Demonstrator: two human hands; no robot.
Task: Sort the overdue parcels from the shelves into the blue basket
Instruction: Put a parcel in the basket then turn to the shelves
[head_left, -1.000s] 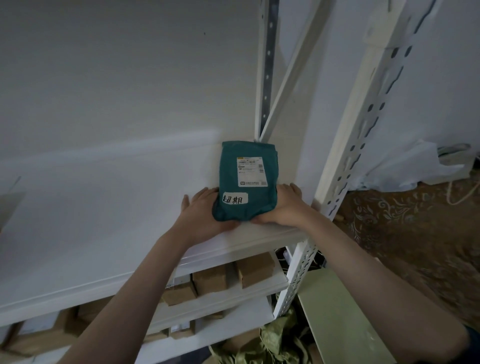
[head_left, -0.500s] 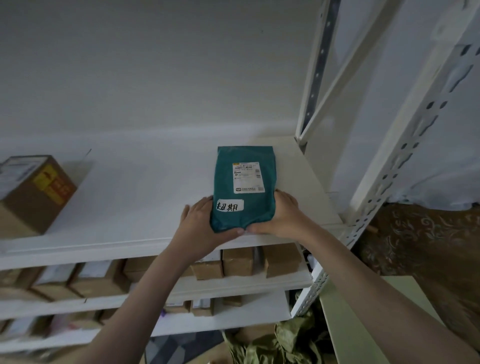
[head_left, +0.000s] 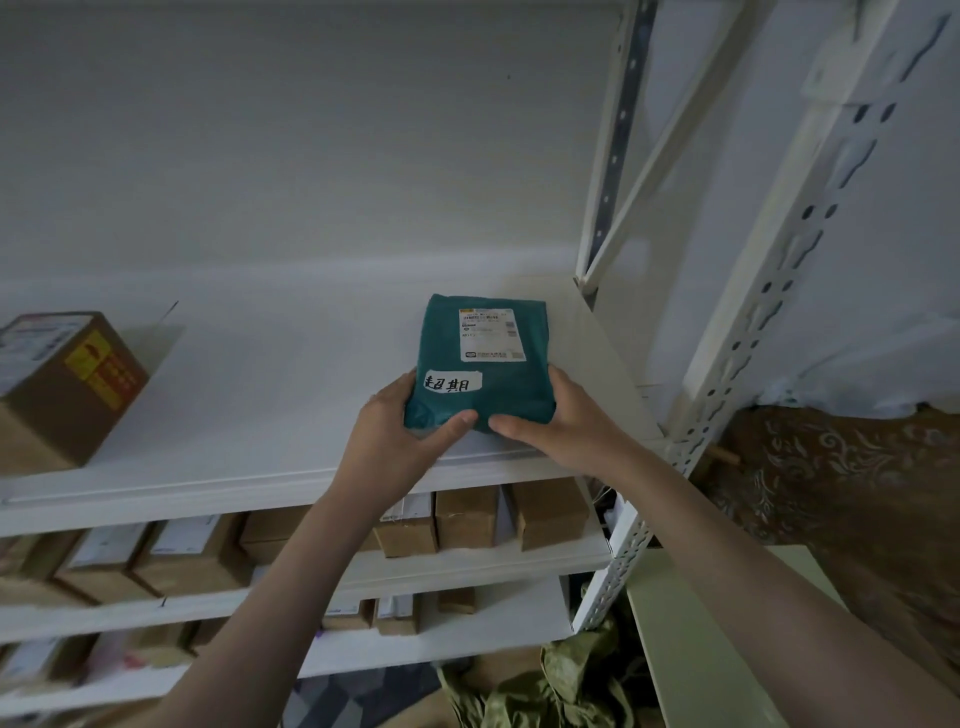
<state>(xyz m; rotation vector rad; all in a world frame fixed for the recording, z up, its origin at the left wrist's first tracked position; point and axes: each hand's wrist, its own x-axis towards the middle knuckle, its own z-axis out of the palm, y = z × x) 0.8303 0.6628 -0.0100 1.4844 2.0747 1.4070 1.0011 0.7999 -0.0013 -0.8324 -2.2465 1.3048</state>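
Note:
A teal soft parcel (head_left: 488, 374) with a white shipping label and a handwritten white sticker lies near the front right of the top white shelf (head_left: 249, 415). My left hand (head_left: 395, 441) grips its near left corner, thumb on top. My right hand (head_left: 561, 421) grips its near right corner, thumb across the front edge. The blue basket is not in view.
A brown cardboard box (head_left: 62, 384) with a yellow sticker stands at the shelf's left end. Several small cardboard boxes (head_left: 467, 514) fill the lower shelves. A perforated white upright (head_left: 769, 291) rises on the right. Crumpled green material (head_left: 566, 680) and a pale tabletop (head_left: 696, 644) lie below.
The view has shifted slightly and the parcel appears drawn a little toward the shelf's front edge. Both hands keep their hold on its near corners.

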